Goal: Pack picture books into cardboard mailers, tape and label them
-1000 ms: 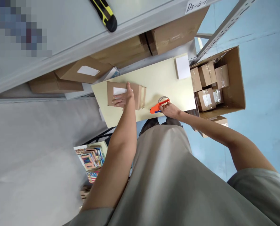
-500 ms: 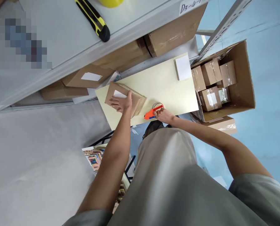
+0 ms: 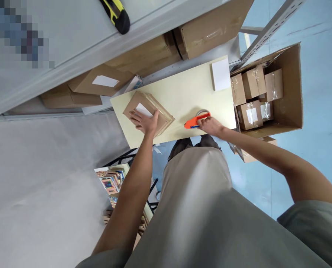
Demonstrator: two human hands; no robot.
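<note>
Left hand [image 3: 145, 122] lies flat w/ open fingers on the labelled box [image 3: 149, 112] at the left end of the table [image 3: 182, 93], right hand [image 3: 212, 125] grips the tape gun [image 3: 197, 120] right of it; box looks closed, taping prob. still left.

no text can be read; the white label [image 3: 143, 109] on the brown cardboard box [image 3: 149, 113] shows blank.

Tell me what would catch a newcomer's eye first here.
The bright orange tape dispenser on the pale yellow table, gripped by the right hand. Left of it, the left hand presses on a flat brown cardboard box; an open carton of small taped boxes stands at right.
</note>
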